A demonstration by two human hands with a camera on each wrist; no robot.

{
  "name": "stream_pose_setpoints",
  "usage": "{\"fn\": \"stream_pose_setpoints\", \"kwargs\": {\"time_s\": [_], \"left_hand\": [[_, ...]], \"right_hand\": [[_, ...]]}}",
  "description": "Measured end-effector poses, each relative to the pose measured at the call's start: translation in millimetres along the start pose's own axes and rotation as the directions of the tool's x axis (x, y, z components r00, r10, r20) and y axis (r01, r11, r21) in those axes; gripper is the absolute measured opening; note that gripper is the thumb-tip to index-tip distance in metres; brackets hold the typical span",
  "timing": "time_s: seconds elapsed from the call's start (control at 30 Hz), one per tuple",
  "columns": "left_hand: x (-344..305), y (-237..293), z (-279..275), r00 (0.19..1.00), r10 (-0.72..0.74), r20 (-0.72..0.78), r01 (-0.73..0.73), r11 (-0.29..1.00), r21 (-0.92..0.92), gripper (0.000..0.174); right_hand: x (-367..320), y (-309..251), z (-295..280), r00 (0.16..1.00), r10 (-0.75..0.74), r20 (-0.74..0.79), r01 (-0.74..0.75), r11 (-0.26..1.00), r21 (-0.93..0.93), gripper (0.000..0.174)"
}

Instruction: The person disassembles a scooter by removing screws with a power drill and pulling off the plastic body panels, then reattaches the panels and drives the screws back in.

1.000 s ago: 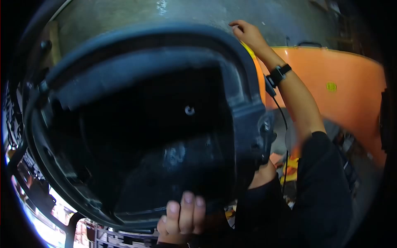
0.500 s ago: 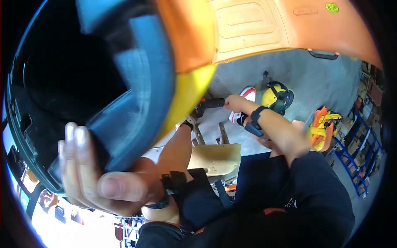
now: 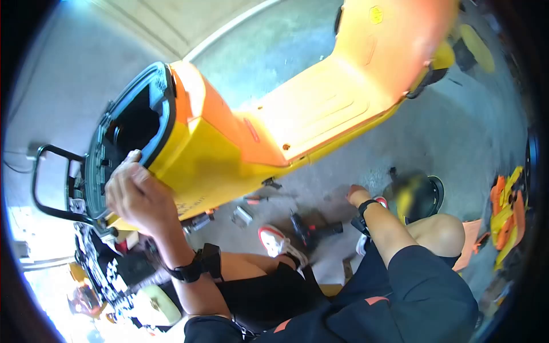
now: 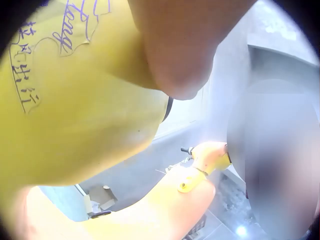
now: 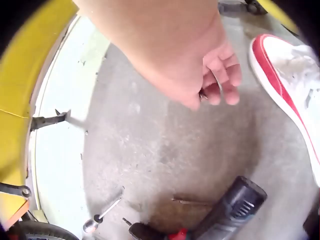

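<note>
Head view: the orange-and-yellow scooter body [image 3: 326,108] is the largest thing, stretching above the floor [image 3: 366,154] from nine o'clock up to one o'clock, with its flat orange footboard between the front shield and the rear. Its dark, open storage compartment [image 3: 136,127] lies between nine and ten o'clock, and a black tubular rack [image 3: 43,188] juts from the rear at nine. Orange and yellow parts [image 3: 506,220] lie together just past three o'clock, near the edge. Closer in, also just past three, is a yellow-and-black helmet [image 3: 420,197], partly blurred. Toward six o'clock a white-and-red shoe [image 3: 274,241] stands on the floor, and at five o'clock a black-and-red cordless drill [image 3: 313,230] lies just beside it

Of the hands, the left hand [image 3: 140,194] is near nine o'clock, its bent fingers at the compartment's rim beside the yellow side panel; whether it grips the rim or merely rests there, I cannot tell. The right hand [image 3: 357,194], between three and four o'clock, is above the floor with its fingers curled. In the right wrist view a tiny dark sliver [image 5: 202,94] shows between thumb and fingers, too small to tell whether it is held. There, a screwdriver [image 5: 102,216] lies at seven o'clock, left of the drill
</note>
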State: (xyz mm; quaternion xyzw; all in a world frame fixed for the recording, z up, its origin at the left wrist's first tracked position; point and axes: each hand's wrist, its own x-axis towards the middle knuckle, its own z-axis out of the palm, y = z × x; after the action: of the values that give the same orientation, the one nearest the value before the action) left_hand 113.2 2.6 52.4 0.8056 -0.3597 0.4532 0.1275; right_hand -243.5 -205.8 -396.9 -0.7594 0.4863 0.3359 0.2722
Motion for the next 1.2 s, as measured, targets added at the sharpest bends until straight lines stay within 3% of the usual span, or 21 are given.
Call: {"fn": "stream_pose_setpoints", "kwargs": {"time_s": [0.07, 0.13, 0.2, 0.3, 0.37, 0.43, 0.47, 0.53, 0.57, 0.6, 0.63, 0.7, 0.77, 0.87, 0.97, 1.03, 1.07, 1.1, 1.13, 1.17, 1.2], "left_hand": [[0, 6, -3, 1.000, -0.011, -0.023, 0.012, 1.000, 0.025, 0.025], [2, 6, -9, 1.000, -0.016, -0.006, 0.016, 0.999, -0.040, 0.024], [2, 5, -15, 0.997, -0.061, 0.048, 0.066, 0.993, -0.101, 0.025], [1, 5, -17, 0.995, -0.075, 0.066, 0.083, 0.989, -0.124, 0.029], [0, 8, -15, 0.991, -0.119, 0.056, 0.126, 0.980, -0.152, 0.029], [2, 12, -15, 0.987, -0.153, 0.046, 0.159, 0.975, -0.153, 0.029], [0, 14, -18, 0.980, -0.177, 0.094, 0.189, 0.974, -0.128, 0.029], [0, 24, -28, 0.978, -0.193, 0.082, 0.204, 0.968, -0.145, 0.028], [4, 35, -31, 0.971, -0.216, 0.097, 0.230, 0.960, -0.160, 0.030], [3, 52, -31, 0.986, -0.168, 0.023, 0.170, 0.979, -0.114, 0.033], [2, 76, -34, 0.992, -0.116, -0.049, 0.113, 0.991, -0.067, 0.038], [-3, 121, -28, 0.986, 0.149, 0.080, -0.113, 0.932, -0.344, 0.036], [-12, 175, -8, 0.838, 0.450, 0.308, -0.205, 0.783, -0.587, 0.032], [-51, 233, 60, 0.559, 0.596, 0.576, -0.075, 0.728, -0.681, 0.039], [-75, 258, 146, 0.391, 0.665, 0.636, -0.126, 0.724, -0.679, 0.056], [-76, 283, 173, 0.336, 0.729, 0.596, -0.333, 0.684, -0.649, 0.065], [-73, 292, 190, 0.301, 0.761, 0.574, -0.319, 0.648, -0.692, 0.076], [-67, 312, 185, 0.274, 0.740, 0.614, -0.266, 0.672, -0.691, 0.081], [-55, 335, 177, 0.090, 0.628, 0.773, -0.036, 0.778, -0.628, 0.087], [-53, 336, 193, 0.008, 0.639, 0.769, -0.001, 0.769, -0.639, 0.093], [-55, 332, 211, 0.029, 0.713, 0.700, -0.137, 0.697, -0.704, 0.097]], "right_hand": [[-20, -12, -28, 0.983, 0.029, -0.184, -0.017, 0.998, 0.065, 0.030], [-38, -21, -48, 0.960, -0.070, -0.273, 0.114, 0.982, 0.151, 0.031], [-97, -34, -116, 0.983, -0.109, -0.145, 0.140, 0.963, 0.229, 0.032], [-124, -41, -164, 0.932, -0.111, -0.345, 0.207, 0.945, 0.255, 0.034], [-155, -42, -207, 0.789, 0.025, -0.613, 0.350, 0.802, 0.484, 0.036], [-138, -49, -221, 0.780, 0.218, -0.587, 0.320, 0.667, 0.673, 0.037], [-116, -58, -214, 0.716, 0.352, -0.603, 0.340, 0.578, 0.742, 0.036], [-102, -71, -200, 0.663, 0.493, -0.563, 0.374, 0.434, 0.820, 0.035], [-103, -74, -193, 0.783, 0.488, -0.385, 0.312, 0.227, 0.923, 0.039], [-100, -80, -186, 0.881, 0.431, -0.196, 0.212, 0.011, 0.977, 0.047], [-90, -86, -179, 0.890, 0.426, -0.161, 0.200, -0.049, 0.978, 0.047], [-65, -104, -149, 0.871, 0.466, 0.157, 0.027, -0.365, 0.931, 0.056], [-47, -118, -129, 0.873, 0.476, 0.102, 0.124, -0.420, 0.899, 0.077], [-25, -133, -115, 0.877, 0.480, 0.006, 0.286, -0.532, 0.797, 0.094], [-8, -116, -129, 0.876, 0.468, -0.116, 0.427, -0.641, 0.638, 0.085], [13, -108, -131, 0.869, 0.430, -0.244, 0.491, -0.692, 0.529, 0.073], [1, -92, -141, 0.880, 0.354, -0.317, 0.471, -0.741, 0.479, 0.067], [-8, -83, -150, 0.861, 0.404, -0.309, 0.508, -0.675, 0.534, 0.063], [-12, -78, -155, 0.842, 0.446, -0.304, 0.533, -0.603, 0.594, 0.058], [-15, -75, -157, 0.865, 0.429, -0.261, 0.493, -0.624, 0.606, 0.058], [-18, -69, -157, 0.900, 0.350, -0.259, 0.433, -0.655, 0.620, 0.058]]}}
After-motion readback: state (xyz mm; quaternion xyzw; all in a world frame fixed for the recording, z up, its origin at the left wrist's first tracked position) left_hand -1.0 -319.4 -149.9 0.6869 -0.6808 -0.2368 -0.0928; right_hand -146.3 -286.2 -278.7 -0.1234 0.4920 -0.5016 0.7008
